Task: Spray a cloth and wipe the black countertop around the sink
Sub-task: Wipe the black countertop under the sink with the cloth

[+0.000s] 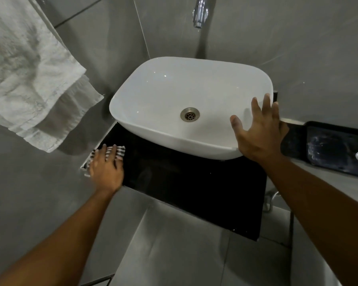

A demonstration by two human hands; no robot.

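A white basin sink [163,85] stands on a glossy black countertop [194,186]. A striped black-and-white cloth [120,151] lies at the countertop's left edge, and my left hand [106,168] presses flat on it with fingers spread. On the sink's right front rim rests my right hand [258,131], fingers apart and holding nothing. No spray bottle is in view.
A chrome tap [199,13] hangs above the sink on the grey tiled wall. A white towel [25,69] hangs at the left. A black tray [335,149] with a clear object sits on a ledge at the right. Grey floor tiles lie below the countertop.
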